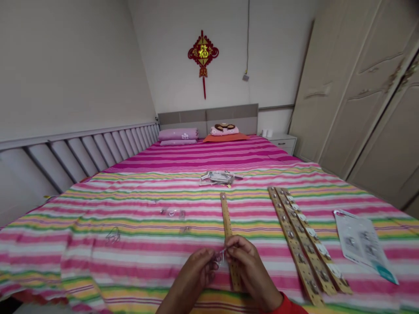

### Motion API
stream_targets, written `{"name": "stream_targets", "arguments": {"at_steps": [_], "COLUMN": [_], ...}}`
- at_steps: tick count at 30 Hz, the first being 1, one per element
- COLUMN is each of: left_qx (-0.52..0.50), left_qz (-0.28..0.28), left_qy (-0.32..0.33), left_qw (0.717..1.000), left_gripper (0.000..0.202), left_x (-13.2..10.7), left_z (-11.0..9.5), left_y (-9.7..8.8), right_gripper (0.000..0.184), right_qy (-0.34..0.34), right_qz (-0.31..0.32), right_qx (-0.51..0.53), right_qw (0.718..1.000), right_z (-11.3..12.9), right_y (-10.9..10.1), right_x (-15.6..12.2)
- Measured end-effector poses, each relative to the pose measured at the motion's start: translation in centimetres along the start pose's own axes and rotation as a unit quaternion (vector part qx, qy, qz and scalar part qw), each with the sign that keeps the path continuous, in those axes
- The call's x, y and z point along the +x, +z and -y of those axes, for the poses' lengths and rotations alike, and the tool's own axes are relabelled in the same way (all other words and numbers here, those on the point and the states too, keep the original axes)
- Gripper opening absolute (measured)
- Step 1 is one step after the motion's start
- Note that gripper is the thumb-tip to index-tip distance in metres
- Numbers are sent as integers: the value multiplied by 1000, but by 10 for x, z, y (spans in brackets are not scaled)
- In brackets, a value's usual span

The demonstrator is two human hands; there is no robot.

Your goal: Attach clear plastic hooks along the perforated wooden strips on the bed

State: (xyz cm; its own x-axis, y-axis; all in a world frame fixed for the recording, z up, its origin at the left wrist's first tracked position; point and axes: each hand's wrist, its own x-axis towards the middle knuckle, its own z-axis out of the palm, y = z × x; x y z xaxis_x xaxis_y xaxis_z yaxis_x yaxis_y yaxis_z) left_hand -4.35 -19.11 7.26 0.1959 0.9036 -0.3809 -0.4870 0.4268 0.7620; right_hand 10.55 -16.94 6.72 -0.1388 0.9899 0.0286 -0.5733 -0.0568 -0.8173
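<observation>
My left hand (199, 269) and my right hand (251, 269) meet at the bed's near side, fingers closed in a pinch. Between the fingertips is a small clear plastic piece (221, 255), too small to name exactly. Beneath my right hand lies a narrow tan strip (226, 216) with holes along it and a small metallic piece at its far end. Farther left on the striped sheet are small clear pieces (172, 213), one with a round centre. Three similar strips (292, 233) lie side by side at the right, carrying metallic pieces; the rightmost also bears white discs.
A white blister card (360, 240) lies at the far right. Clear plastic packets (218, 177) rest mid-bed, and a thin dark tangle (113, 235) lies at left. Folded bedding (178, 134) sits by the headboard (232, 118); a slatted rail (85, 150) borders the left side.
</observation>
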Motion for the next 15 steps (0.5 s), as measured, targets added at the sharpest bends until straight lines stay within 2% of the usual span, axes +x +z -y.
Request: {"name": "stream_targets", "arguments": {"at_steps": [5, 7, 10, 12, 15], "left_qx": [9, 36, 111, 159, 240], "left_qz": [7, -12, -66, -88, -105], "left_qy": [20, 40, 132, 211, 281], "left_qw": [1000, 998, 983, 961, 923], "left_gripper": [30, 31, 34, 36, 32], "left_x": [-10, -10, -3, 2, 4], "left_z": [6, 8, 10, 12, 13], "left_y": [17, 20, 18, 15, 11], "right_gripper": [10, 10, 9, 8, 10], "right_qy": [-44, -52, -43, -26, 4], "right_qz": [12, 7, -12, -27, -45], "right_qx": [32, 27, 28, 41, 67], "right_qw": [998, 998, 999, 998, 997], "right_z": [7, 10, 14, 15, 16], "right_y": [-7, -9, -10, -10, -10], "right_x": [-6, -8, -11, -13, -14]}}
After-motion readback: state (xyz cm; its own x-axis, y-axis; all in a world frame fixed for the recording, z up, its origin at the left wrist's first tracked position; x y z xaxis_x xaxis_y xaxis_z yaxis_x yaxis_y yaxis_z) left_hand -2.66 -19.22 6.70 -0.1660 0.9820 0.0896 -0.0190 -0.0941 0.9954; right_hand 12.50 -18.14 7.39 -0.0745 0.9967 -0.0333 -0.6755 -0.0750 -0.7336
